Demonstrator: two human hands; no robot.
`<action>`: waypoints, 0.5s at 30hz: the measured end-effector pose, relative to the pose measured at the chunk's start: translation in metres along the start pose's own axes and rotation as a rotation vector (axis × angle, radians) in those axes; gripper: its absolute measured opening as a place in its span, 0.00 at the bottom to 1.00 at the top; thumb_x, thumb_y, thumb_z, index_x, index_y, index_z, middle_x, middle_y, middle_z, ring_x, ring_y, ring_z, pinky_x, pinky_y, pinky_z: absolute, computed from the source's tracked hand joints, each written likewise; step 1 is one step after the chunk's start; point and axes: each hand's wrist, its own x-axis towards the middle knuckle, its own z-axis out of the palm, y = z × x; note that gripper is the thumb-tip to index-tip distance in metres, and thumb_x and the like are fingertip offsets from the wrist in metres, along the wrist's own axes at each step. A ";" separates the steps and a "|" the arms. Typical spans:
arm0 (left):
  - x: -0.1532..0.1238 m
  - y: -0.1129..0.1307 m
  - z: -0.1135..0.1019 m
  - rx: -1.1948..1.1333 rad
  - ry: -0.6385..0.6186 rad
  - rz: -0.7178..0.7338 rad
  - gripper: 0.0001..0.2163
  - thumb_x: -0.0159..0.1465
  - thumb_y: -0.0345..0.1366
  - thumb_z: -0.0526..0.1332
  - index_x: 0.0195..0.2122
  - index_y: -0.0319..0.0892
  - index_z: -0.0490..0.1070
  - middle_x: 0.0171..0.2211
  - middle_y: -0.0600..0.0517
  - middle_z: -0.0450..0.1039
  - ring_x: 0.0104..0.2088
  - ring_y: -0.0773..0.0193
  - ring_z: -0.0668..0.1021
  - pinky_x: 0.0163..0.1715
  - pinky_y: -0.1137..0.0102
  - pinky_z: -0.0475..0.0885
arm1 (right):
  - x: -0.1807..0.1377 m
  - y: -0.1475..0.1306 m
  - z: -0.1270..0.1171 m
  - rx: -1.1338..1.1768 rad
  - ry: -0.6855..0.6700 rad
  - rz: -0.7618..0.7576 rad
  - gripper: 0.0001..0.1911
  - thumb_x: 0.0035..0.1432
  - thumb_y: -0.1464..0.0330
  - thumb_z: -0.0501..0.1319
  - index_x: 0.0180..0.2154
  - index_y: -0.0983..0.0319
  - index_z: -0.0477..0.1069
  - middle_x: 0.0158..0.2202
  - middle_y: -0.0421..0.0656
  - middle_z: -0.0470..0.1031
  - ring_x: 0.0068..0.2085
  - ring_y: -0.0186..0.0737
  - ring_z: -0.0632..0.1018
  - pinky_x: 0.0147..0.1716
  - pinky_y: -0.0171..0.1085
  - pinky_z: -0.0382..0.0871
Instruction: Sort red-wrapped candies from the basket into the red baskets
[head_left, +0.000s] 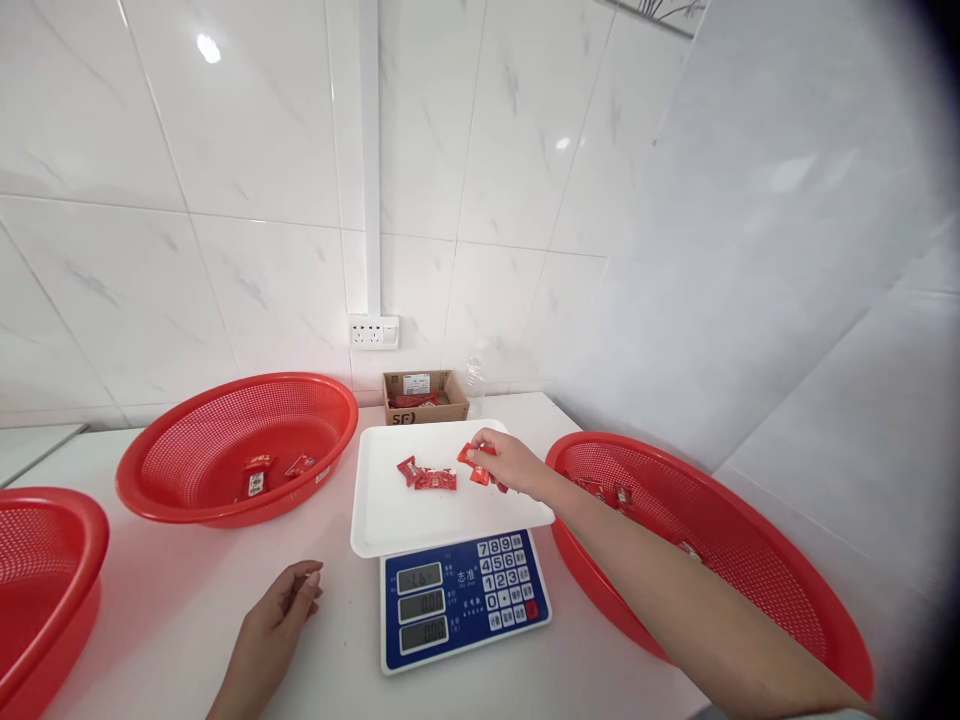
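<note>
My right hand pinches a small red wrapped packet just above the white tray of a digital scale. Under and beside those fingers lies an orange-red packet, partly covered by the hand. To the left on the tray, more red packets lie close together. My left hand is by the table surface, left of the scale's blue keypad panel; its fingers are curled in against the thumb, and nothing shows in them.
Red perforated baskets stand around the scale: one behind left with a few packets, one at the left edge, one at right under my forearm. A cardboard box holding red packets sits against the tiled wall, below a socket.
</note>
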 end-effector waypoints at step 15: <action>0.015 -0.034 -0.002 0.036 0.047 -0.001 0.24 0.49 0.60 0.62 0.38 0.47 0.75 0.30 0.51 0.80 0.33 0.53 0.84 0.35 0.65 0.79 | -0.086 0.124 -0.085 -0.055 0.018 0.306 0.10 0.65 0.63 0.59 0.39 0.64 0.71 0.36 0.41 0.75 0.34 0.36 0.77 0.35 0.39 0.73</action>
